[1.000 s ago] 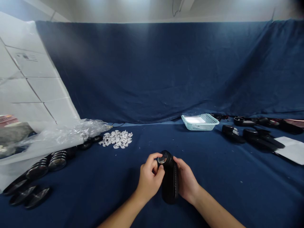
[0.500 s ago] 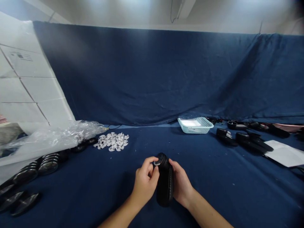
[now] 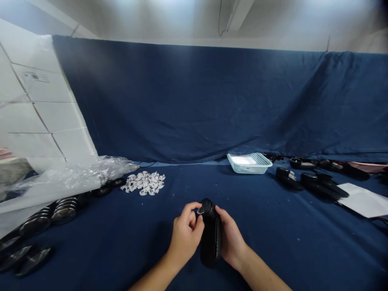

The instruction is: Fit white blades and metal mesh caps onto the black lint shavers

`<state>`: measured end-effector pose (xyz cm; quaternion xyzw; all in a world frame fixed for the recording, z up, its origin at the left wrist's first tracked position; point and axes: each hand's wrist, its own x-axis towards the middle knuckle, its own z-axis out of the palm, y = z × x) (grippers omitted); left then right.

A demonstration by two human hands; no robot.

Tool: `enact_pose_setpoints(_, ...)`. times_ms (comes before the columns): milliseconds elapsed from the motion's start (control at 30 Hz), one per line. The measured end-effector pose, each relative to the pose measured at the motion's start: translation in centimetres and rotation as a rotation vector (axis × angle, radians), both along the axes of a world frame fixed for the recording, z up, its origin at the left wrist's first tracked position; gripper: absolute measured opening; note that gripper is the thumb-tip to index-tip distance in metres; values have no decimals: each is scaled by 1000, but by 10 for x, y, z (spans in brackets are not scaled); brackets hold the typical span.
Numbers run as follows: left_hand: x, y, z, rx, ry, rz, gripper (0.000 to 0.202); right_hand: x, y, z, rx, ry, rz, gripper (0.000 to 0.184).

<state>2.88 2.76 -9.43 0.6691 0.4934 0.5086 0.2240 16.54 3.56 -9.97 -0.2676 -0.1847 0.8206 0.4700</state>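
Low in the middle of the head view is a long black item (image 3: 209,246) with a stitched-looking side edge and a rounded top end; I cannot tell its exact kind. My right hand (image 3: 232,236) is wrapped round its right side, thumb near the top, with the other fingers mostly hidden. On the upper left of that end sits a small round disc (image 3: 202,209) with a shiny rim. My left hand (image 3: 186,230) pinches this disc between thumb and index finger, its remaining fingers curled in.
A pile of small white pieces (image 3: 144,183) lies beyond my hands to the left. Black shiny-rimmed round parts (image 3: 63,211) line the left side beside clear plastic film (image 3: 103,169). A light blue basket (image 3: 250,169), similar black items (image 3: 321,186) and white paper (image 3: 365,199) are at right.
The head view has tilted up slightly, so the whole scene sits a little lower. Both hands keep nearly the same hold on the black item and its disc.
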Motion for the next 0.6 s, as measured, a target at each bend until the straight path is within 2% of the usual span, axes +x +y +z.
enact_pose_setpoints(200,-1,4,-6,-32,-65,10,30,-1,0,-3,-38,-28,16,41)
enact_pose_setpoints(600,2,1,-2,-60,-80,-32,36,-1,-1,0,-13,-34,18,41)
